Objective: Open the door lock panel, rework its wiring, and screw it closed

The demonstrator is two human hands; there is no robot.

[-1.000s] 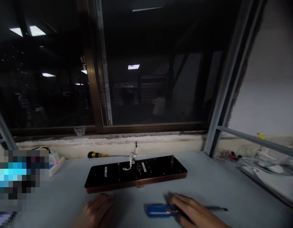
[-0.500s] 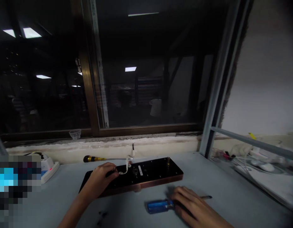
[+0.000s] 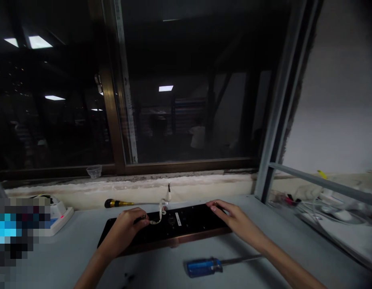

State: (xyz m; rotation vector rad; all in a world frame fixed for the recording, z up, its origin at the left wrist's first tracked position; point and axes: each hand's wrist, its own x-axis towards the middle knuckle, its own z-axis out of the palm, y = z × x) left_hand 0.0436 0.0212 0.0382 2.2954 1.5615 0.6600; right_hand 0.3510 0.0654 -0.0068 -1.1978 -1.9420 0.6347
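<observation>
A long black panel (image 3: 190, 224) with a copper-coloured edge lies across the table, with a white label (image 3: 178, 219) and a white cable (image 3: 160, 209) near its middle. Over its left part, my left hand (image 3: 124, 226) pinches a small brass post (image 3: 144, 216), mostly covered by the fingers. At the far right end, the thumb and fingers of my right hand (image 3: 234, 214) close on another brass post (image 3: 215, 204), of which only a bit shows. In front of the panel rests a blue-handled screwdriver (image 3: 202, 267), its shaft running under my right forearm.
Behind the panel lies a yellow-and-black screwdriver (image 3: 119, 203). A power strip (image 3: 61, 222) stands at the left, small dark bits (image 3: 129, 277) lie near the front, and tangled white cables (image 3: 333, 208) sit at the right beyond a metal frame (image 3: 266, 180). A clear cup (image 3: 94, 171) is on the sill.
My right hand has let go of the blue-handled screwdriver on the table and moved up to the brass post at the panel's right end. My left hand has stayed nearly in place.
</observation>
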